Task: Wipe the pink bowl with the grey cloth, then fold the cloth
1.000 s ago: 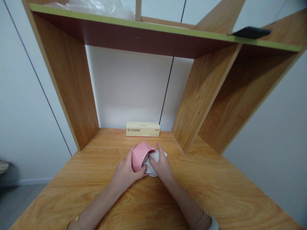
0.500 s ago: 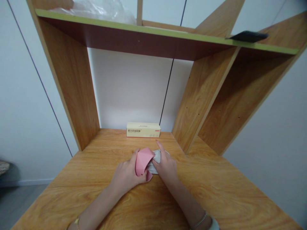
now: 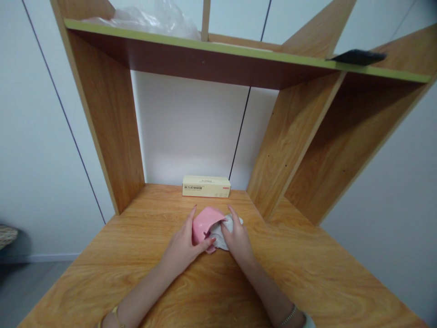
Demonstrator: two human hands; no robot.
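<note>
A pink hollow container (image 3: pixel 206 220), faceted and with a notched rim, lies tilted with its opening toward the right. My left hand (image 3: pixel 184 241) is wrapped round its left side, thumb across the near rim. My right hand (image 3: pixel 238 238) grips a pale grey-white cloth (image 3: pixel 219 237), bunched at the container's mouth. Part of the cloth reaches inside the rim; how deep it goes is hidden. Both hands are just above or on the wooden desk (image 3: pixel 191 291); I cannot tell whether the container touches it.
A cream box (image 3: pixel 206 187) with printed lettering stands at the back of the desk against the white wall. Wooden side panels (image 3: pixel 109 127) flank it. Overhead runs a shelf (image 3: pixel 205 45) bearing clear plastic wrapping (image 3: pixel 153 20) and a dark flat object (image 3: pixel 359 57).
The pink container has been turned in my left hand, first tipping its opening away, then showing it again. My right hand has shifted with the cloth at the rim. The view has moved slightly.
</note>
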